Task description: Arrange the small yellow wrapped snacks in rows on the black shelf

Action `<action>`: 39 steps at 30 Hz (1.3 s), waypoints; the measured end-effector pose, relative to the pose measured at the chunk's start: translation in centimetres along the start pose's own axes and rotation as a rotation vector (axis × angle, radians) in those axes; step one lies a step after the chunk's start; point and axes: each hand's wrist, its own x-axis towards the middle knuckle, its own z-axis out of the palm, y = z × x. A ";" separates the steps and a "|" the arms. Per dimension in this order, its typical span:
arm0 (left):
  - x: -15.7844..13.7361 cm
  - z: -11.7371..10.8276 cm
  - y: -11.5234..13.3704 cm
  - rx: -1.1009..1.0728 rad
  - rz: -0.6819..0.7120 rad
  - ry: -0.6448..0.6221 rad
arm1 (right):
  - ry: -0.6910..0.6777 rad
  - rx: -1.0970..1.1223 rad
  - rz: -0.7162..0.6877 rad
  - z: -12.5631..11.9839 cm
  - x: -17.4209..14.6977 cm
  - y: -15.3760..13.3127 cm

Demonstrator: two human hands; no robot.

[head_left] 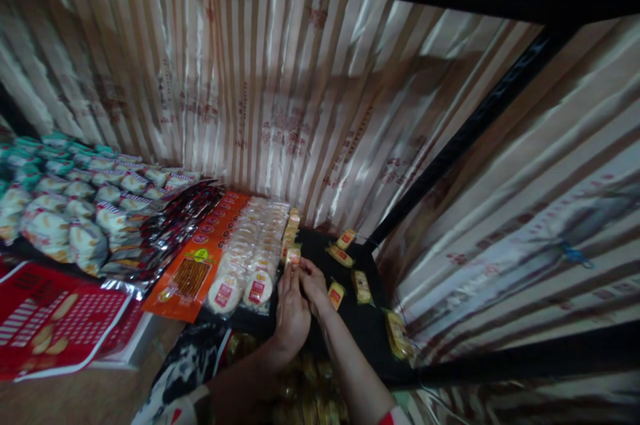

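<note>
My left hand (291,308) and my right hand (315,286) come together over a black shelf (367,338). Between their fingertips is a small yellow-wrapped snack packet (293,253) with a red label. It sits at the front end of a row of similar yellow packets (291,225). Left of that row lie clear-wrapped round white crackers (257,288) in two overlapping lines. To the right of my hands, several loose yellow packets (361,286) are scattered on the shelf. My fingers partly hide the held packet.
An orange snack bag (190,271) lies left of the crackers, and many white and red bags (87,238) are stacked farther left. A red printed sheet (60,325) hangs at the front. Behind stands a wall of printed plastic sheeting (280,98), with a black post (450,145) at right.
</note>
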 end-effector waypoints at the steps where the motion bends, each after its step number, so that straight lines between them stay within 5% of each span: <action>1: 0.1 0.2 -0.3 -0.002 0.000 0.000 | 0.016 -0.017 -0.015 0.2 0.3 0.5; 16: 1.8 1.7 -2.7 -0.232 -0.145 0.002 | 0.105 -0.614 -0.097 1.1 1.4 1.6; 25: 1.4 1.8 -3.0 -0.308 -0.130 0.017 | 0.092 -0.639 -0.104 0.9 1.3 1.4; 33: 1.0 0.6 -0.9 -0.274 -0.083 -0.039 | 0.240 -1.006 -0.361 -5.3 3.1 -0.8; 37: -0.5 -2.4 3.6 -0.451 0.039 -0.024 | 0.285 -1.383 -0.290 -9.3 5.1 -2.9; 39: -2.9 -4.1 5.3 -0.655 0.080 -0.111 | 0.275 -1.488 -0.218 -10.6 6.0 -3.2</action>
